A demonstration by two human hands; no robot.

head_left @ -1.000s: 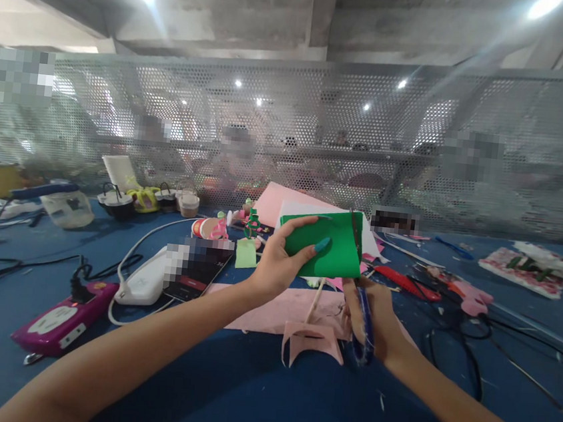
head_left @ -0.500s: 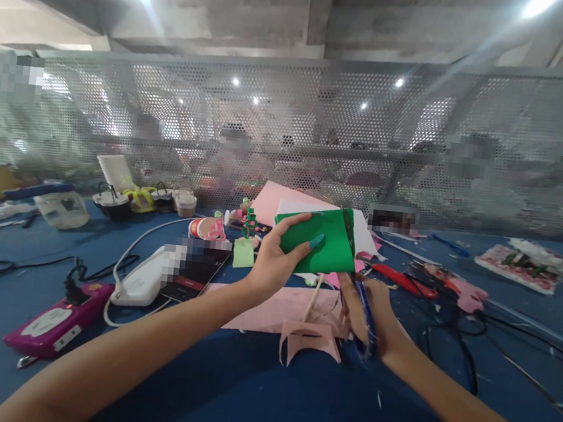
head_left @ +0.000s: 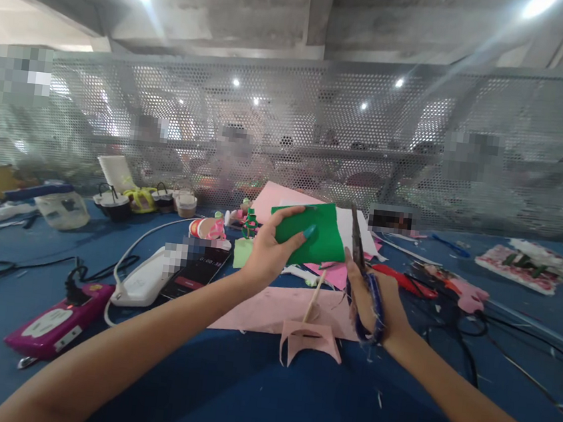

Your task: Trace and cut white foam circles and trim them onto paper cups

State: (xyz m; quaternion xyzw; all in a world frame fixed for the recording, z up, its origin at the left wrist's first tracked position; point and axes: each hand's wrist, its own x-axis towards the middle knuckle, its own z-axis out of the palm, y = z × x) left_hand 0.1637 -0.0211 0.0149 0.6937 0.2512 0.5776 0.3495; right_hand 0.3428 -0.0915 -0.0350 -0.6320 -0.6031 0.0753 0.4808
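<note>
Green foam sheet [head_left: 316,236] is held up off the table by the left hand [head_left: 269,253], thumb across the near face and fingers curled behind, so the sheet's right edge stands free and stiff in the air. That free edge faces the scissors [head_left: 363,273], which the right hand [head_left: 377,302] grips by their blue loops with the fingers threaded through and closed around them. The blades point up and away, their tips just beside the sheet's right edge; whether they are parted or shut is hard to tell at this angle, and they may be just clear of the foam rather than biting it. Holding the sheet raised keeps it clear of the clutter below and lets the blades reach the edge from underneath.

Beneath the hands lies a pink sheet [head_left: 271,307] flat on the blue table [head_left: 242,395], with a pink cut-out piece [head_left: 311,338] at its near edge and a thin wooden stick [head_left: 315,295] leaning across it. More pink and white sheets [head_left: 272,200] are stacked behind the green one. To the left sit a phone [head_left: 197,272] with a lit screen, a white device [head_left: 141,280] with its cord, and a purple gadget [head_left: 55,325] nearer the edge. Black cables [head_left: 454,336] trail to the right, near a red-handled tool [head_left: 400,277].

A perforated metal screen [head_left: 290,131] closes off the far side of the table, with other people dimly visible through it. Overhead is a bare concrete ceiling with bright lamps.
</note>
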